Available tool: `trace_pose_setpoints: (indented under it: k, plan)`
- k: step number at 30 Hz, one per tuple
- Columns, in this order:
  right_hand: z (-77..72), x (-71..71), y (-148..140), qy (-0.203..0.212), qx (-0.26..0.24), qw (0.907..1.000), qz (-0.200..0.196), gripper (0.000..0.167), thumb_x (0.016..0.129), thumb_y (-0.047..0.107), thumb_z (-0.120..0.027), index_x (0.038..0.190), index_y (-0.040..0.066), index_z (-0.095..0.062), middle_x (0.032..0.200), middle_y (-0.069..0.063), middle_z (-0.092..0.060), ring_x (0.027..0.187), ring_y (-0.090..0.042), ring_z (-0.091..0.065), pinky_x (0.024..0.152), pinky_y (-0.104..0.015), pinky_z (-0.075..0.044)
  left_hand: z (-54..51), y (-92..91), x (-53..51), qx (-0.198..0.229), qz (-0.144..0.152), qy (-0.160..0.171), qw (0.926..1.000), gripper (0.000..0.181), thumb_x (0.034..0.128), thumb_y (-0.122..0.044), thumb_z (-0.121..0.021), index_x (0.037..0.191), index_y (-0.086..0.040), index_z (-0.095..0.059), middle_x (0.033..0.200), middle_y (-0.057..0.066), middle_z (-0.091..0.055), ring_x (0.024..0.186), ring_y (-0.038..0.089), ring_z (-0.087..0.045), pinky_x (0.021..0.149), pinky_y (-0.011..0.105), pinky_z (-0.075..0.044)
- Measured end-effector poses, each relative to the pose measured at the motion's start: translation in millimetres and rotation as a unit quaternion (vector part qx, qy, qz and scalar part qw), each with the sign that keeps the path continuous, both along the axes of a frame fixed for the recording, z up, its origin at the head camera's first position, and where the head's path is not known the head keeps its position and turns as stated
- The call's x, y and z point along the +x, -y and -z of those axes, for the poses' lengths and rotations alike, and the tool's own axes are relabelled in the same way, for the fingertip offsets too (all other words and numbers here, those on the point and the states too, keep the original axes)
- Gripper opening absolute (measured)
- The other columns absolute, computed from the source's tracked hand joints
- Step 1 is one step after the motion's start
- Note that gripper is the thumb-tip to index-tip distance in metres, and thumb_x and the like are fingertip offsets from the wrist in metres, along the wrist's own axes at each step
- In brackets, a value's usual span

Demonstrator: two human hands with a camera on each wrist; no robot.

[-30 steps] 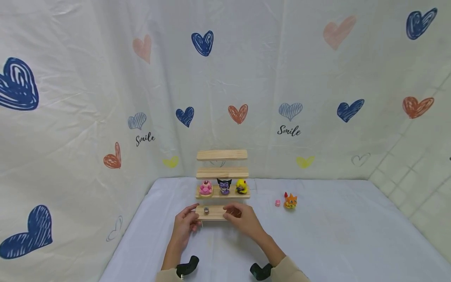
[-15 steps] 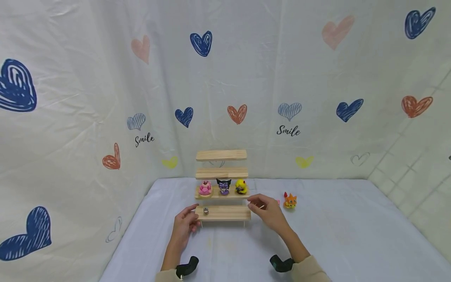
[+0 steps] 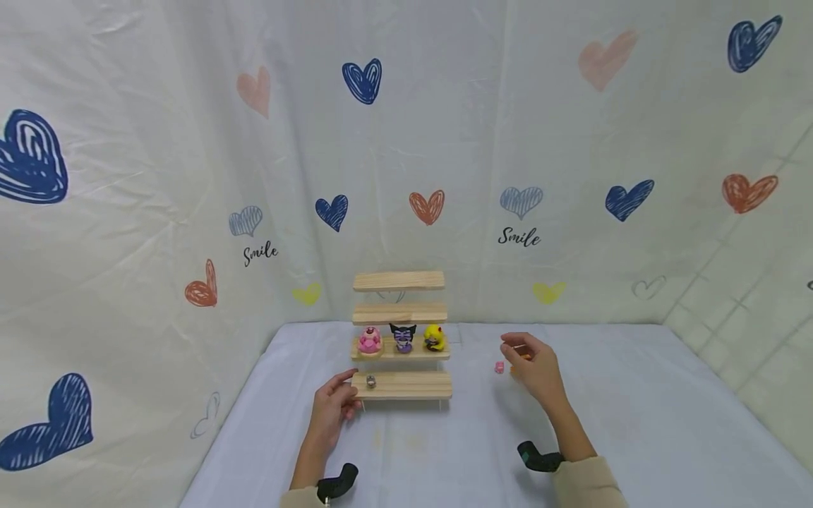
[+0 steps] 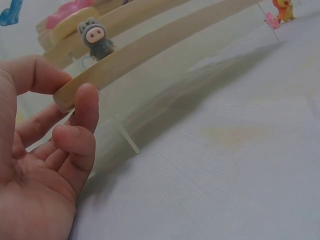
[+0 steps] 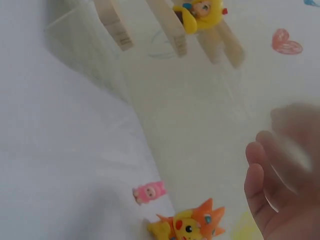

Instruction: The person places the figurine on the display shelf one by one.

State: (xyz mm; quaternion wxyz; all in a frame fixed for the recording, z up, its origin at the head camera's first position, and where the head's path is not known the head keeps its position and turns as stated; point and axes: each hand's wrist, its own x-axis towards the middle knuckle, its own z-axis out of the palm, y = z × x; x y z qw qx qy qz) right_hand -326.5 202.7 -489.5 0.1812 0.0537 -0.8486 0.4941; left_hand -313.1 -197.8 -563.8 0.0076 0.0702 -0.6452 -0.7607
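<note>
Along the lowest board [image 3: 413, 385] of the wooden rack, we see the left hand [image 3: 332, 401] pinching the left end, its fingers curled round the wood from above and below. We take this grip as a steadying one, since a thin clear leg [image 4: 127, 135] shows under that end and the rack looks light. A small grey figure [image 4: 97, 40] stands upright on the same board near its left end, just beside the gripping fingers. The right hand [image 3: 536, 367] hangs over the worktop [image 3: 635, 423], right of the rack and toward the back edge; its fingers are loosely bent, with nothing between them that we can make out. Under it, partly hidden from the head view, is the orange-and-yellow figure [image 5: 192, 225], which the right wrist view shows apart from the hand. Just beside that, on the side toward the rack, sits a tiny pink figure [image 3: 500, 367]. We judge the pair to be set there for easy reach from the rack's right end. The second board up carries a pink round figure [image 3: 370, 341] at its left end, a black-and-purple figure [image 3: 404, 340] mid-board and a yellow figure [image 3: 435, 337] at its right end, spaced, we suppose, so each shows.
</note>
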Motion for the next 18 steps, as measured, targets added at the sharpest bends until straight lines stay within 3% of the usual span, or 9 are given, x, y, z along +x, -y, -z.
trace_pose_setpoints:
  k: [5,8,12,18]
  plan:
    - [-0.2,-1.9,-21,0.032,0.018,0.9990,0.026,0.037,0.101,0.032,-0.063,0.130,0.009,-0.065,0.124,-0.012,-0.068,0.109,-0.020,-0.059,0.082,-0.010,-0.044,0.9,-0.1,0.0,0.000,0.001,-0.004,1.0000,0.051,0.0920,-0.006,-0.058,0.143,-0.003,-0.056,0.081,0.002,-0.064,0.062,0.013,-0.059,0.049,0.020,-0.043]
    - [1.8,-3.5,-31,0.052,0.021,0.9981,0.027,0.043,0.101,0.034,-0.062,0.135,0.009,-0.060,0.133,-0.015,-0.063,0.120,-0.029,-0.056,0.093,-0.020,-0.045,0.2,-0.4,1.0,0.001,0.000,-0.005,1.0000,0.050,0.0920,-0.006,-0.058,0.142,-0.004,-0.056,0.081,0.002,-0.064,0.061,0.013,-0.059,0.048,0.020,-0.043]
    - [7.7,-4.7,-39,0.071,0.021,0.9968,0.030,0.048,0.101,0.034,-0.063,0.139,0.007,-0.057,0.140,-0.017,-0.056,0.126,-0.035,-0.052,0.101,-0.041,-0.045,-0.6,-0.2,1.9,0.002,-0.002,-0.003,1.0000,0.050,0.0916,-0.006,-0.057,0.141,-0.004,-0.057,0.081,0.002,-0.064,0.061,0.013,-0.059,0.048,0.020,-0.043]
    - [22.7,-10.0,-46,0.095,0.032,0.9946,0.026,0.051,0.100,0.027,-0.065,0.143,0.004,-0.053,0.143,-0.022,-0.052,0.128,-0.040,-0.050,0.105,-0.053,-0.045,-1.3,0.2,2.4,0.005,-0.001,-0.007,1.0000,0.050,0.0906,-0.005,-0.058,0.140,-0.005,-0.058,0.081,0.003,-0.064,0.061,0.013,-0.059,0.047,0.020,-0.042]
